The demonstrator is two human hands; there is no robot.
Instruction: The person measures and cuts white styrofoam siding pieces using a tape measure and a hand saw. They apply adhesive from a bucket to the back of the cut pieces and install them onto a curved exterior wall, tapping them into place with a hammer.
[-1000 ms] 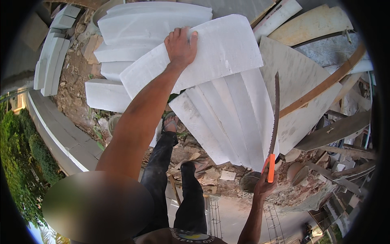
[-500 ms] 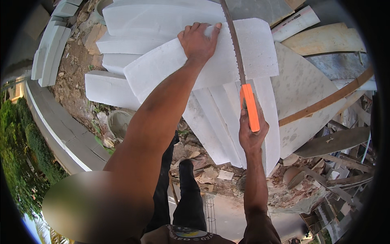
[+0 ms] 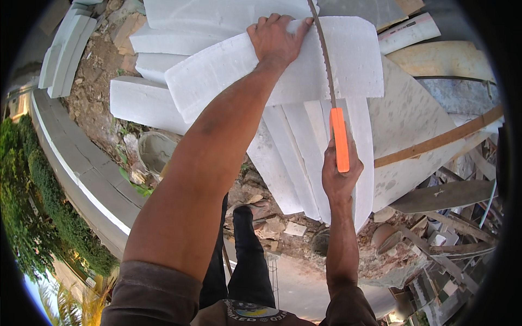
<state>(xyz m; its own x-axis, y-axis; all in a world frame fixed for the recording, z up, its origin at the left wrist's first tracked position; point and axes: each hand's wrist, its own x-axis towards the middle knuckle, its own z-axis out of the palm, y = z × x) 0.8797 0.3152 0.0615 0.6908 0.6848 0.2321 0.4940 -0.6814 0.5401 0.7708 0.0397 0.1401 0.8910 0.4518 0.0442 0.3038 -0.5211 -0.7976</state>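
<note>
A long hand saw (image 3: 339, 140) with an orange handle is gripped in my right hand (image 3: 342, 174). Its toothed, brownish blade points away from me and lies across a white lightweight block (image 3: 217, 70), toward that block's right end. My left hand (image 3: 277, 41) presses down on the same block just left of the blade, fingers curled over its far edge and thumb reaching toward the blade. Whether the teeth have cut into the block cannot be made out. Beneath it, more white blocks (image 3: 296, 163) lie side by side, with their near ends toward me.
Further white blocks (image 3: 190, 19) are stacked beyond, and others stand at far left (image 3: 70, 51). A bucket (image 3: 156, 152) sits on rubble at left. To the right are a grey sheet (image 3: 408, 130), a curved wooden strip (image 3: 440, 138), a white pipe (image 3: 409, 33) and scrap boards (image 3: 446, 195).
The saw has shifted slightly right in the picture and its blade stands a little more upright. My left hand still holds the block, while the whole view has moved somewhat.
</note>
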